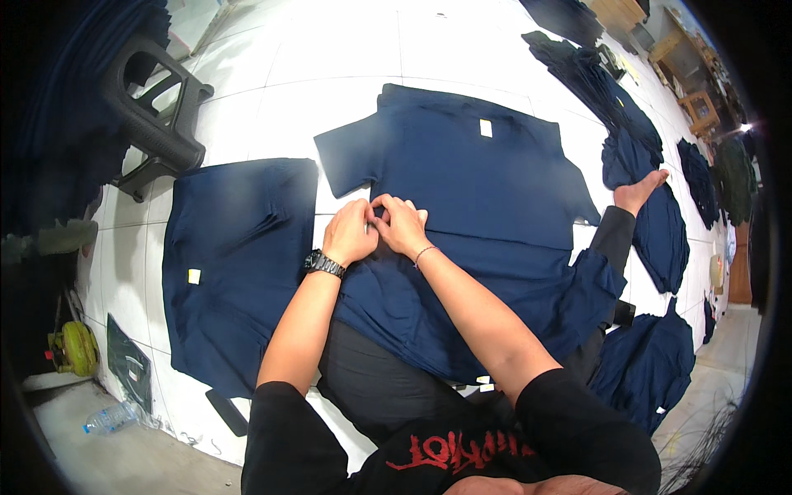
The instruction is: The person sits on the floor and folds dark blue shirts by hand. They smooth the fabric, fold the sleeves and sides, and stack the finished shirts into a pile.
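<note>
A navy short-sleeved shirt [470, 181] lies spread on the white tiles in front of me, with a small white label near its top. More navy cloth [495, 285] drapes from it over my lap and leg. At the shirt's left edge, below the sleeve, my left hand [351, 233] is closed with its fingers pinched on the fabric. Right beside it, my right hand [402, 226] has curled fingers at the same edge, nearly touching the left; its fingertips are partly hidden. Folded navy garments [235, 247] lie left of my left forearm, a white-yellow label on top.
A dark plastic stool [157, 115] lies at the upper left beside hanging dark cloth. Navy garment piles [648, 355] line the right side. A phone-like black object [225, 412], a plastic bottle [111, 418] and a green gas cylinder [76, 348] are at the lower left.
</note>
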`<state>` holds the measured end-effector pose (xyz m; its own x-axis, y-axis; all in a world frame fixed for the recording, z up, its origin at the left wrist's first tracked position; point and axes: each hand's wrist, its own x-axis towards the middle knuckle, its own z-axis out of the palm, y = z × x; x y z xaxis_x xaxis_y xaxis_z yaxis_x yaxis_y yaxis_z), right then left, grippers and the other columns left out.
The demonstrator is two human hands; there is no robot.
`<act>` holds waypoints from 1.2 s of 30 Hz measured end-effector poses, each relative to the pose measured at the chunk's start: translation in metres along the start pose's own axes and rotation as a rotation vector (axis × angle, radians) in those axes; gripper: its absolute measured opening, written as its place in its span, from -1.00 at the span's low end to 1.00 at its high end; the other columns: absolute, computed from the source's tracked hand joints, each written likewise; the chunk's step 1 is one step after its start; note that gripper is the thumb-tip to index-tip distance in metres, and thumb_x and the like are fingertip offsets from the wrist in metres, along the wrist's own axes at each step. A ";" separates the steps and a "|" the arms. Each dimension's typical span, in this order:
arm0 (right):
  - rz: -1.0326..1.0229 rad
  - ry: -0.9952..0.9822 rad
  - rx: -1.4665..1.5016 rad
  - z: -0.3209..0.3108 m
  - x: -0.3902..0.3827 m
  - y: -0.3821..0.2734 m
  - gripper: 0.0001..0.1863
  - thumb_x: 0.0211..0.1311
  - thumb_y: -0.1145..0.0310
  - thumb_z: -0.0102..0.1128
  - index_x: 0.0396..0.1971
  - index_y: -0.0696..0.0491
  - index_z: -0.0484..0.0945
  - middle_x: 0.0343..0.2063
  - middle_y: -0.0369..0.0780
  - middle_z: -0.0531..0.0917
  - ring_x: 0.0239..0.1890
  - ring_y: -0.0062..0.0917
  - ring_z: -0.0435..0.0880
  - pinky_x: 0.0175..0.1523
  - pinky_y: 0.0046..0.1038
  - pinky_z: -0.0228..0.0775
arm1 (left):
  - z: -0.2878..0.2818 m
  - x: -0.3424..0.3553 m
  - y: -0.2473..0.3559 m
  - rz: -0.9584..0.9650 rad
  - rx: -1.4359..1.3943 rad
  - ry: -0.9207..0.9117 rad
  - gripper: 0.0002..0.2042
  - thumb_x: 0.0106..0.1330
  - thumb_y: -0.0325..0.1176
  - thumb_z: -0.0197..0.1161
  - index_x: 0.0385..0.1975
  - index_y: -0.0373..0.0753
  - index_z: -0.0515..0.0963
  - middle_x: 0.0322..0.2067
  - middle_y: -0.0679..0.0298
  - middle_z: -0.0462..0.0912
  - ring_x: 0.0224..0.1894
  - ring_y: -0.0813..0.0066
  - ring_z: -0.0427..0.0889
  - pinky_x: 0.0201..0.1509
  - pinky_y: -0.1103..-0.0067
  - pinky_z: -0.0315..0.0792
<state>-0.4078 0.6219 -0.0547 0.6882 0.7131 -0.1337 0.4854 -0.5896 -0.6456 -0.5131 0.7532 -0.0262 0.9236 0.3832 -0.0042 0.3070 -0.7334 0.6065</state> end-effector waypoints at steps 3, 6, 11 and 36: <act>-0.123 0.022 0.145 -0.003 0.004 0.036 -0.70 0.41 0.32 0.32 0.11 -0.08 0.69 -0.19 -0.31 0.77 0.01 -0.34 0.70 0.11 -0.13 0.35 | 0.004 0.019 0.026 0.282 0.066 0.168 -0.80 0.24 -0.48 0.30 -0.15 -0.12 0.67 -0.10 0.23 0.70 0.04 0.12 0.64 0.09 0.18 0.43; -0.165 -0.366 0.626 -0.025 0.009 0.065 -0.73 0.44 0.34 0.31 0.05 0.07 0.71 -0.11 -0.22 0.80 0.01 -0.35 0.76 0.16 -0.24 0.50 | 0.020 0.022 0.017 0.315 0.223 0.146 -0.79 0.35 -0.39 0.34 -0.05 -0.09 0.69 -0.02 0.34 0.69 0.15 0.21 0.62 0.20 0.16 0.35; -0.158 -0.049 0.124 -0.134 -0.046 0.107 -0.78 0.46 0.29 0.27 -0.11 0.14 0.71 -0.15 -0.03 0.80 -0.07 -0.10 0.78 0.07 -0.17 0.62 | 0.018 0.014 0.017 0.139 0.399 0.012 -0.67 0.29 -0.23 0.51 0.02 -0.06 0.66 -0.02 0.29 0.68 0.14 0.20 0.62 0.17 0.15 0.37; 0.568 0.549 -0.338 -0.384 -0.099 0.404 -0.53 0.48 0.04 0.28 -0.14 0.25 0.64 -0.20 0.16 0.77 -0.09 0.15 0.76 0.07 0.02 0.60 | 0.040 0.121 0.059 -0.104 0.542 -0.023 -0.28 0.46 0.27 0.26 0.51 0.01 0.43 0.58 -0.12 0.23 0.62 -0.17 0.17 0.53 -0.11 0.18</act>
<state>-0.0729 0.1672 -0.0131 0.9966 0.0427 0.0706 0.0632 -0.9450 -0.3208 -0.3743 0.7335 -0.0226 0.8850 0.4613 -0.0628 0.4655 -0.8787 0.1057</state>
